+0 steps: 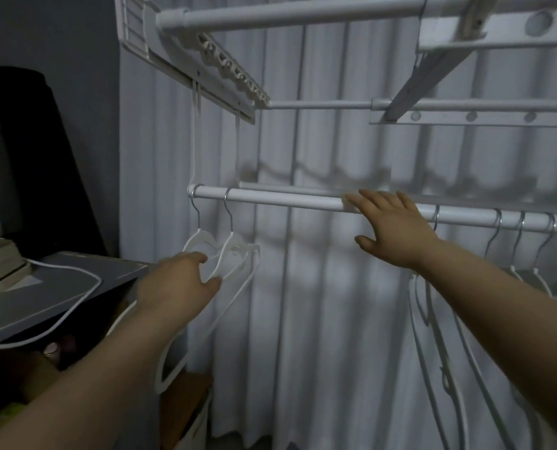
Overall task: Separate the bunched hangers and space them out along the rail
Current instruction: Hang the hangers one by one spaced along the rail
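Six white plastic hangers (234,246) hang on the white metal rail (270,199): two left, four right. My left grip (179,280) holds the left pair; my right grip (390,222) lies flat, fingers straight, on the rail. A pleated white curtain (319,303) hangs behind.

The rail (286,201) runs bare right of the left hangers (231,244).

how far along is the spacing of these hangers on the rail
Partly done. Two left-end hangers hang slightly apart on the rail. In hand: the left hand grips their shoulders while the right hand rests open on the rail. Left: the right-side hangers sit close together, with a long bare stretch mid-rail to fill.
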